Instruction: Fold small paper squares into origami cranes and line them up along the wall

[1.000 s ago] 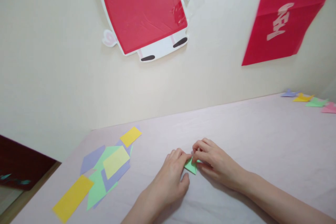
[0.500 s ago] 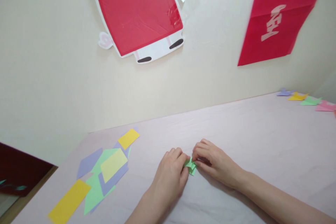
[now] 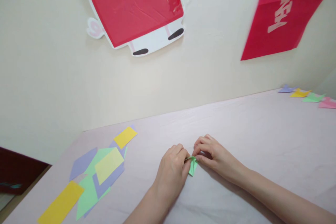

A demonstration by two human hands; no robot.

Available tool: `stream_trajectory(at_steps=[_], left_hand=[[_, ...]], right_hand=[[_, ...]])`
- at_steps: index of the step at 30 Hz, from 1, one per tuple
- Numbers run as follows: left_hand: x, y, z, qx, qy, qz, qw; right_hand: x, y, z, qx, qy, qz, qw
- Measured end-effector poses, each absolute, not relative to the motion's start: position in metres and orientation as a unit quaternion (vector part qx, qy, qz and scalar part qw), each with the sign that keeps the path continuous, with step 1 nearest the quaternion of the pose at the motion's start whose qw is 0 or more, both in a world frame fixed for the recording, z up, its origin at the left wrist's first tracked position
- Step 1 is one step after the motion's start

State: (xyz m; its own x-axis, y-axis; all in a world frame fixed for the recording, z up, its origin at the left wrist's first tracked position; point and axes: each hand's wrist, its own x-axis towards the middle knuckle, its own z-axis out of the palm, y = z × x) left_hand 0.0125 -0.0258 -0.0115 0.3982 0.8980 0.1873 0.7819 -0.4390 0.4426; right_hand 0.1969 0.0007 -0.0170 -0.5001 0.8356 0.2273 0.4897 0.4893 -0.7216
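A small piece of folded green paper [image 3: 193, 167] is held between my two hands, low in the middle of the head view, just over the pale cloth-covered table [image 3: 236, 129]. My left hand [image 3: 173, 166] pinches its left side between thumb and fingers. From the right, the thumb and fingertips of my right hand [image 3: 214, 152] close on its upper right edge. Creases run down the paper's front, and its lower end narrows to a tip. The fingers hide part of the folds.
Loose paper sheets lie at the left, among them a yellow sheet [image 3: 61, 203], a pale yellow sheet [image 3: 109, 165] and a purple sheet [image 3: 82, 163]. Several folded paper pieces, one of them yellow [image 3: 300, 93], line the far right edge. The wall [image 3: 157, 87] rises behind.
The green paper's shape between my fingers has changed: the open folds on top now look pulled together and flatter. My fingers have shifted slightly on it. The whole view has tilted a little.
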Motion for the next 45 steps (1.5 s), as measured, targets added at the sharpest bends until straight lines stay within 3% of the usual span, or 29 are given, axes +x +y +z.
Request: stream_trajectory(at_steps=[6,26,45], left_hand=[[0.012,-0.021,-0.015,0.799,0.512,0.255,0.186],[-0.002,-0.017,0.006,0.788,0.486,0.218,0.308],[0.008,-0.018,-0.003,0.728,0.512,0.336,0.309]], right_hand=[[0.194,0.003,-0.017,-0.430,-0.804,0.302,0.280],[0.175,0.009,-0.012,-0.509,-0.791,0.261,0.217],[0.176,0.007,-0.014,-0.503,-0.792,0.251,0.237]])
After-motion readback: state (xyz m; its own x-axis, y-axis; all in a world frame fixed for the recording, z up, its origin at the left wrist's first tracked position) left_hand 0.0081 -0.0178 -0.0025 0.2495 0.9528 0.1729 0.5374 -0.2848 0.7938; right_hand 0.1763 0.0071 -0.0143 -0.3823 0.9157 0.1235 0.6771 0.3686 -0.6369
